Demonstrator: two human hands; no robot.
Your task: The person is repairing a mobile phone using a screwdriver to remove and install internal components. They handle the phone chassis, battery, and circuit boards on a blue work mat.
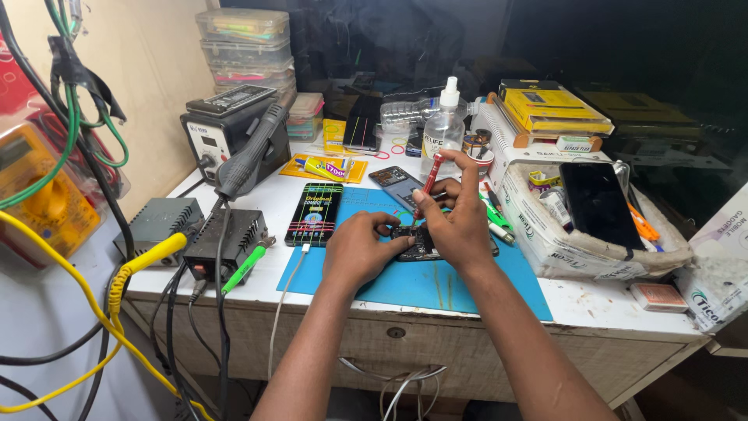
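An opened dark phone [425,248] lies on a blue work mat [436,284] near the bench's front edge. My left hand [360,248] presses down on the phone's left end and steadies it. My right hand [456,214] grips a red-handled screwdriver [429,178] held nearly upright, its tip down on the phone's inside. Both hands touch over the phone and hide most of it.
A packaged phone part [313,213] and a second phone [396,184] lie behind the mat. A clear spray bottle [443,129] stands further back. At the left are a hot-air station [222,125], two black boxes [230,240] and hanging cables. A white box [592,226] holding a black phone stands at the right.
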